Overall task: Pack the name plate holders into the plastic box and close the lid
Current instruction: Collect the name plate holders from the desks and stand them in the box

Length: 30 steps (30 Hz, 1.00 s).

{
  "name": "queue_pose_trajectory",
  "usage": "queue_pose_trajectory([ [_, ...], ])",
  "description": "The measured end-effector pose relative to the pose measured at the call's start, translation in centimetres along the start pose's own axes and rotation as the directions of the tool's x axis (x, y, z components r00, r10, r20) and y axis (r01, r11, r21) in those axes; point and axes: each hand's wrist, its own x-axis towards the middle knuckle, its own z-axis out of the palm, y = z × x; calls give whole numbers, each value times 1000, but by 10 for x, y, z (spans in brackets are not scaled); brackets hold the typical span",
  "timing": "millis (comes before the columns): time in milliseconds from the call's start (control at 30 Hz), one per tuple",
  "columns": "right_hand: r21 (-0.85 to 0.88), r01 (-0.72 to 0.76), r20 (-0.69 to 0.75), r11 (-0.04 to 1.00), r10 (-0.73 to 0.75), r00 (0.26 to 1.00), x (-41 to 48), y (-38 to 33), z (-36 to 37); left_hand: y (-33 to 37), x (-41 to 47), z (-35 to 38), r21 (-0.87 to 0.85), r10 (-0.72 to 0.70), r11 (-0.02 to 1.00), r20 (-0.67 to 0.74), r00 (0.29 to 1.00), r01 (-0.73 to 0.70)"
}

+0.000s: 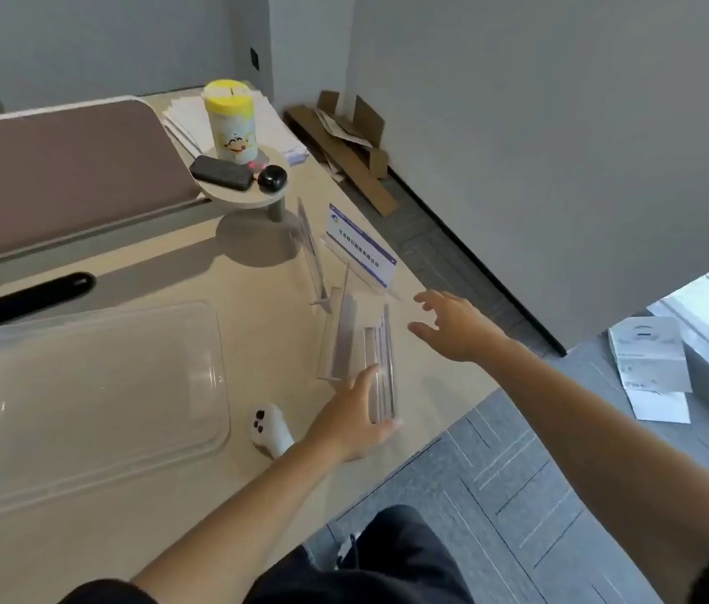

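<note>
- Head view: the left hand point(355, 422) has its fingers curled round the near end of a clear holder point(381, 372); the grip looks closed on it, though blur at the fingertips leaves that unsure.
- Right hand point(453, 326) hangs spread and empty, just right of the holders, touching nothing.
- More holders point(339, 329) lie just beyond the left hand; one with a blue card point(361, 246) stands further off.
- Left of that hand, well apart, the box point(82, 403) sits on the desk point(257, 263), with no holder visibly inside.
- Judged by looks, the holders are light, stiff, slick acrylic that scratches or cracks; pinching the thick base rail suits better than the thin faces.
</note>
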Motion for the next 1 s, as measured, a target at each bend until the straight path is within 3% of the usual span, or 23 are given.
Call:
queue_pose_trajectory([
  [200,115,87,245,990,-113,963,70,23,28,6,39,30,289,-57,957,113,992,22],
  [367,411,88,444,907,-284,850,107,41,48,13,58,50,389,-193,904,-1,981,179],
  [467,524,29,500,851,-335,798,109,46,58,24,61,60,335,-257,905,-61,964,263],
  [700,647,-5,467,763,-390,794,116,58,78,33,60,75,117,-418,891,-164,894,438],
  [933,695,35,360,718,-390,848,113,54,61,51,48,59,-31,-412,907,-276,868,421],
  [1000,760,-69,390,646,-368,844,111,45,54,60,44,54,-75,-401,915,-299,866,397],
])
